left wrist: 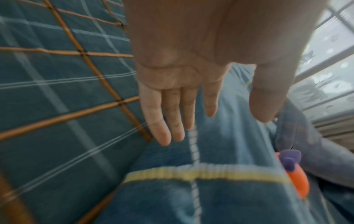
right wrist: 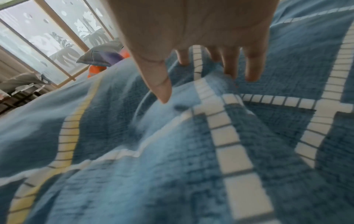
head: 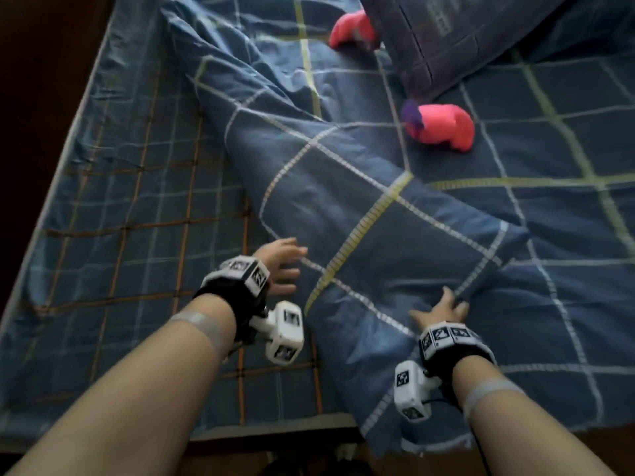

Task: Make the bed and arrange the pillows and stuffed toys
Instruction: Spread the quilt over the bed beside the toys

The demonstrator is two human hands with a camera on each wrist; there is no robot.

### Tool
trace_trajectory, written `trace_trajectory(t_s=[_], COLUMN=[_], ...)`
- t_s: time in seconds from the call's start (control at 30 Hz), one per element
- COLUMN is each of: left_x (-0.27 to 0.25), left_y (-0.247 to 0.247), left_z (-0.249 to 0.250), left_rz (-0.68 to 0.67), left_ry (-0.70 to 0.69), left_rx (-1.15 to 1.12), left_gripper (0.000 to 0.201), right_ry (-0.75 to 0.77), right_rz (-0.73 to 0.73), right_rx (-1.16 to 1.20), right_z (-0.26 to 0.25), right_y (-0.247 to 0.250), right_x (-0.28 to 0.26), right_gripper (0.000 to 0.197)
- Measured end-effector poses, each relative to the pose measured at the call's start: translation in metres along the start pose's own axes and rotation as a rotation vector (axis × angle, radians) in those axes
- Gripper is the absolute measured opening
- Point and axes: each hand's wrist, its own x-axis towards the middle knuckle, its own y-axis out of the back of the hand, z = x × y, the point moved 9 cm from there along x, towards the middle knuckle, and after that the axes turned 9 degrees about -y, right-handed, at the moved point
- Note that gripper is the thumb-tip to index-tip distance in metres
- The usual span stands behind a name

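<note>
A blue checked quilt [head: 360, 187] lies folded back diagonally over itself on the bed, baring the blue sheet with orange lines [head: 130, 207] on the left. My left hand [head: 280, 266] hovers with straight fingers [left wrist: 166, 121] at the fold's left edge, holding nothing. My right hand [head: 443, 309] rests with straight fingers [right wrist: 250, 63] on the quilt [right wrist: 172, 151] near the folded corner. Two pink stuffed toys [head: 441, 127] [head: 352, 29] lie on the quilt further up. A dark pillow [head: 457, 36] sits at the top right, partly over one toy.
The bed's left edge [head: 51, 187] borders dark floor. The foot edge [head: 275, 432] runs below my forearms, with the quilt corner hanging over it. A frosted window [right wrist: 47, 37] stands beyond the pillow in the right wrist view.
</note>
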Motion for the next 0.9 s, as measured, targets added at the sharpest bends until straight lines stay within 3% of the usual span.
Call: trace_trajectory(t_s=[0.1,0.2,0.3,0.4,0.47,0.53,0.57,0.67,0.73,0.83,0.9], left_x=[-0.006,-0.01,-0.015,-0.025,-0.033,-0.044,-0.05,-0.071,-0.089,-0.12,-0.136], left_y=[0.005,0.007,0.017,0.025,0.033,0.041,0.045,0.065,0.087,0.141,0.196], left_z=[-0.055,-0.069,-0.055,-0.039,-0.031,-0.023,-0.019,-0.008,0.0,0.003,-0.018], left_rz=[-0.009,-0.041,-0.029,-0.033,-0.034,-0.036,-0.045,-0.065,-0.079,-0.058,0.087], left_ry=[0.088,0.073,-0.021,-0.107,-0.156,-0.198,-0.221,-0.291,-0.385,-0.57,-0.597], left_rx=[0.102,0.15,0.154,0.101,0.093,0.054,0.031,-0.013,-0.064,-0.23,-0.215], left_gripper=[0.02,0.017,0.013,0.012,0.012,0.014,0.016,0.03,0.053,0.094,0.11], right_ry=[-0.014,-0.075,-0.211,-0.225,-0.099,0.055,0.169,0.527,0.698,0.815,0.904], right_rz=[-0.032,0.023,0.058,-0.078,-0.171,-0.143,-0.151,-0.237,-0.333,-0.403,-0.444], right_rx=[0.139,0.304,0.414,0.506,0.467,0.46,0.511,0.424,0.129,-0.221,-0.362], right_z=[0.005,0.001,0.001,-0.004,-0.027,-0.056,-0.072,-0.11,-0.123,-0.126,-0.124], right_y=[-0.004,0.006,0.019,0.008,-0.006,-0.02,-0.029,-0.071,-0.118,-0.185,-0.227], right_x=[0.007,0.007,0.001,0.003,-0.016,-0.05,-0.071,-0.154,-0.207,-0.272,-0.307], right_gripper=[0.101,0.108,0.106,0.086,0.069,0.049,0.047,0.077,0.09,0.085,0.078])
